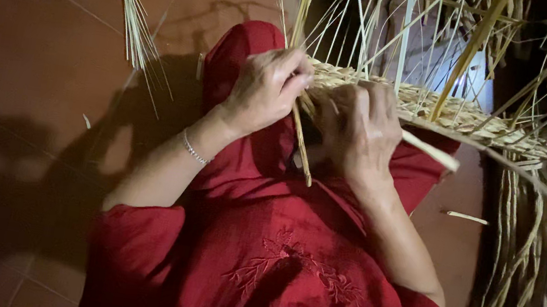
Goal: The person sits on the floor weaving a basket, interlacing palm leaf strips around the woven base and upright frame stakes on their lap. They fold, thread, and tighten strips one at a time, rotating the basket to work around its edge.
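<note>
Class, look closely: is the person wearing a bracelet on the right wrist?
No: the thin bracelet sits on the left hand's wrist; the right hand's wrist is bare.

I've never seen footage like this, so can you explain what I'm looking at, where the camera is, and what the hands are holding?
There is one picture, taken by a camera worn on a person's head, looking down at their own lap and hands. No machine is involved. The person wears a red dress. The left hand, with a bracelet at the wrist, pinches straw strands. The right hand grips the edge of a half-woven straw mat, whose loose strands stick upward. Another straw bundle lies on the red tiled floor.
</note>
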